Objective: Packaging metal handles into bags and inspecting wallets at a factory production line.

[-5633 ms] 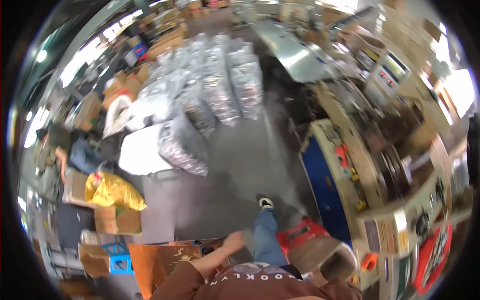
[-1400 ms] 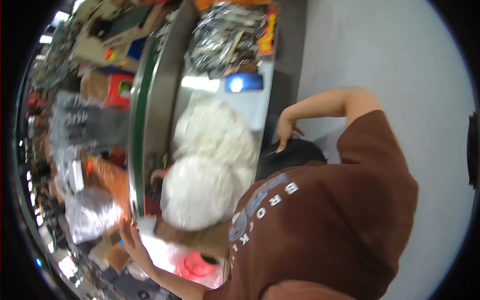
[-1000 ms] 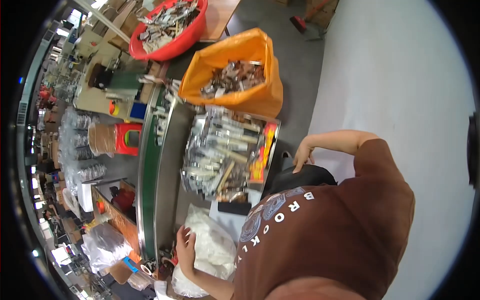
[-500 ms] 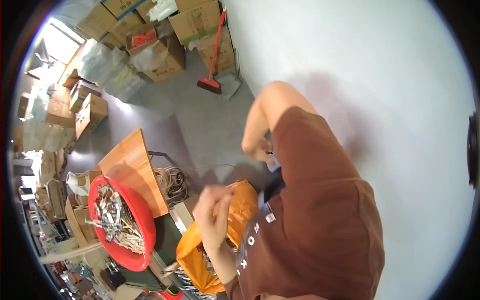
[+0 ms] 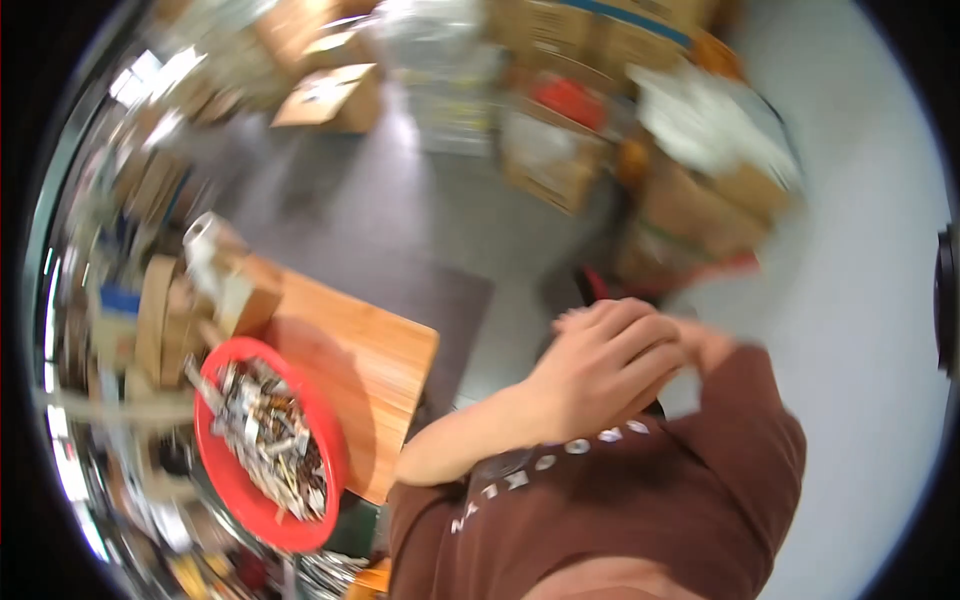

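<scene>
My hands (image 5: 615, 365) overlap at my chest, holding nothing visible; red basin (image 5: 262, 445) sits lower-left — steady head before reaching.

open brown cardboard box (image 5: 335, 95) far up and left of the fingers (image 5: 640, 335), on grey floor | stacked brown cartons (image 5: 590, 30) high above them, one with a blue stripe | blurred brown cartons (image 5: 700, 215) just above the fingers | labels, signs, screens: too blurred to tell
</scene>
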The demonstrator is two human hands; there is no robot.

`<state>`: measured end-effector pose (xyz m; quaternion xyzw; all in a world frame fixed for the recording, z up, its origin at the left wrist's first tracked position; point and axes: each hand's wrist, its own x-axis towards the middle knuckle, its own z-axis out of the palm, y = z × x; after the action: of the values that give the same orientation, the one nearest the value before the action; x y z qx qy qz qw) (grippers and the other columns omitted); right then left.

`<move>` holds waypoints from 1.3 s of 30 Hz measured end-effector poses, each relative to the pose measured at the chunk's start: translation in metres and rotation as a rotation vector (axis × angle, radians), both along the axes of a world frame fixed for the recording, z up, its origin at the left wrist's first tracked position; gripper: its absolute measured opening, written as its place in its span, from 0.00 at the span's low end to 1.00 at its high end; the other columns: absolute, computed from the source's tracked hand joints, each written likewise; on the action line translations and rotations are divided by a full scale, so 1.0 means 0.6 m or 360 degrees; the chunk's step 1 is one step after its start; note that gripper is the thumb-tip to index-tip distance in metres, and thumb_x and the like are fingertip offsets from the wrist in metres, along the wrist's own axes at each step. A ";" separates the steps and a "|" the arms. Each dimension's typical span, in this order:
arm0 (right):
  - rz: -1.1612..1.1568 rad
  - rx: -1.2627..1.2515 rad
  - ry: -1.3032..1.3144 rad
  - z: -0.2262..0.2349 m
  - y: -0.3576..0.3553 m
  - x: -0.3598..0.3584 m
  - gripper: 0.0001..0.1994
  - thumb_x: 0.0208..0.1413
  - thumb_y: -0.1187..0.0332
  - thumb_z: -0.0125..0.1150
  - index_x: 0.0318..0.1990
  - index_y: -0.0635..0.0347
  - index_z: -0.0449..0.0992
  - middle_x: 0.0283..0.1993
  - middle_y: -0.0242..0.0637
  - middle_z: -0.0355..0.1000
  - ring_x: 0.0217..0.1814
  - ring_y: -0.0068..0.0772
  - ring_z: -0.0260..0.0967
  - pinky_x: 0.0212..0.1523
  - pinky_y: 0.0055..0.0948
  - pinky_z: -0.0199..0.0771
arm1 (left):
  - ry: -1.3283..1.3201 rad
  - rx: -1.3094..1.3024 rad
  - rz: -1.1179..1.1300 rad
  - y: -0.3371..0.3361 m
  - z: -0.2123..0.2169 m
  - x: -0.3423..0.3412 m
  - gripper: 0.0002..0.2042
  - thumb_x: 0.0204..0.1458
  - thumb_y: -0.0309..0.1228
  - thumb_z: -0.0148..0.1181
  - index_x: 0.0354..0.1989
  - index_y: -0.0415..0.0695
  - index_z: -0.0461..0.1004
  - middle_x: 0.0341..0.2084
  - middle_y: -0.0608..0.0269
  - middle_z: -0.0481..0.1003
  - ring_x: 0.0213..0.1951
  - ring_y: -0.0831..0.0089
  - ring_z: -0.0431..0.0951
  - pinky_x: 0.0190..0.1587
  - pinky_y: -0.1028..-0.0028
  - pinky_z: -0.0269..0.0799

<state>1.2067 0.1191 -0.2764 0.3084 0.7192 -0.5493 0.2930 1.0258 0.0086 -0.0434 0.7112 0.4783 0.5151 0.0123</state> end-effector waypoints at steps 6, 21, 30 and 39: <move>-0.0313 -0.0518 0.0116 -0.077 0.268 -0.419 0.19 0.54 0.62 0.53 0.50 0.65 0.66 0.39 0.35 0.70 0.39 0.27 0.68 0.39 0.25 0.70 | 0.0360 -0.1352 0.0525 0.190 -0.181 -0.387 0.21 0.42 0.36 0.59 0.44 0.39 0.66 0.36 0.55 0.69 0.42 0.60 0.68 0.43 0.65 0.63; 0.0951 0.0147 0.0993 -0.151 0.309 -1.617 0.14 0.52 0.65 0.55 0.43 0.65 0.71 0.33 0.36 0.72 0.33 0.25 0.68 0.36 0.25 0.68 | -0.1271 -0.2926 0.1567 -0.079 -0.525 -0.973 0.26 0.44 0.48 0.56 0.46 0.42 0.68 0.49 0.48 0.67 0.50 0.58 0.68 0.51 0.59 0.64; 0.0595 0.0419 0.0494 -0.167 0.372 -2.032 0.15 0.49 0.65 0.57 0.39 0.68 0.73 0.28 0.43 0.73 0.29 0.30 0.72 0.31 0.28 0.70 | -0.0282 -0.0827 0.1547 0.078 -0.154 -1.894 0.23 0.50 0.37 0.52 0.53 0.42 0.60 0.48 0.50 0.66 0.50 0.54 0.66 0.53 0.63 0.59; 0.1014 0.0289 0.1525 -0.010 -0.135 -2.815 0.15 0.51 0.62 0.54 0.42 0.63 0.70 0.36 0.49 0.71 0.38 0.46 0.70 0.39 0.36 0.67 | -0.1005 -0.1899 0.2313 -0.317 -0.426 -2.179 0.26 0.44 0.45 0.57 0.48 0.40 0.65 0.43 0.50 0.70 0.49 0.55 0.67 0.48 0.60 0.64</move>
<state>-0.4825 0.0380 -0.2826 -0.1823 0.8730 -0.4486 0.0581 -0.2819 -0.1816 -0.2993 -0.0474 0.9539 0.2382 0.1764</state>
